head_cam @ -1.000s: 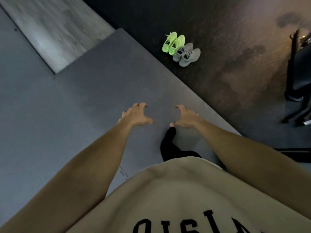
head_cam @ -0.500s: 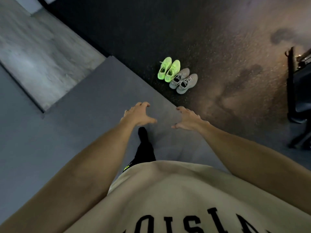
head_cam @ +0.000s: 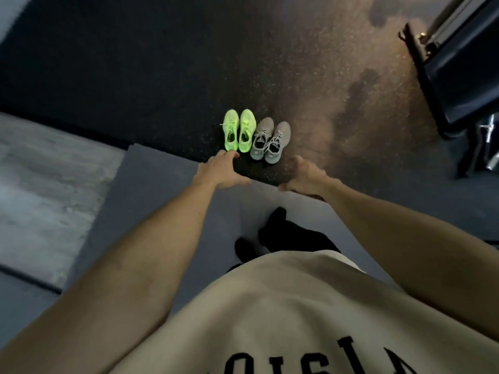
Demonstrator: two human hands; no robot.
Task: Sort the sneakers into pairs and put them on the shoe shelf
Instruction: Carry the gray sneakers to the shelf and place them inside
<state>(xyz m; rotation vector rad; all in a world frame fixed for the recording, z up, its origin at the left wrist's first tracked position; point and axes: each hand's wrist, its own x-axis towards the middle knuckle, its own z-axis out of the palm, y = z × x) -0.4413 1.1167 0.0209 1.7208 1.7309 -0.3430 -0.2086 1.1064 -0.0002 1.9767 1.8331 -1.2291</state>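
Observation:
Two pairs of sneakers stand side by side on the dark speckled floor, heels toward me: a neon green pair [head_cam: 239, 129] on the left and a grey pair [head_cam: 270, 141] on the right. My left hand [head_cam: 220, 171] is stretched out, fingers loosely spread, its fingertips just short of the green heels in the image. My right hand [head_cam: 307, 175] hovers with loosely curled fingers, just right of and below the grey pair. Neither hand holds anything. No shoe shelf is in view.
I stand on a grey mat [head_cam: 162, 190] whose edge runs just before the sneakers. A lighter concrete-like slab [head_cam: 48, 190] lies at the left. A dark piece of equipment with a metal frame [head_cam: 459, 76] stands at the right. My black-socked feet [head_cam: 272, 236] are below my hands.
I have walked toward the sneakers; they are now much closer, right in front of my hands. Both hands stay extended and hold nothing.

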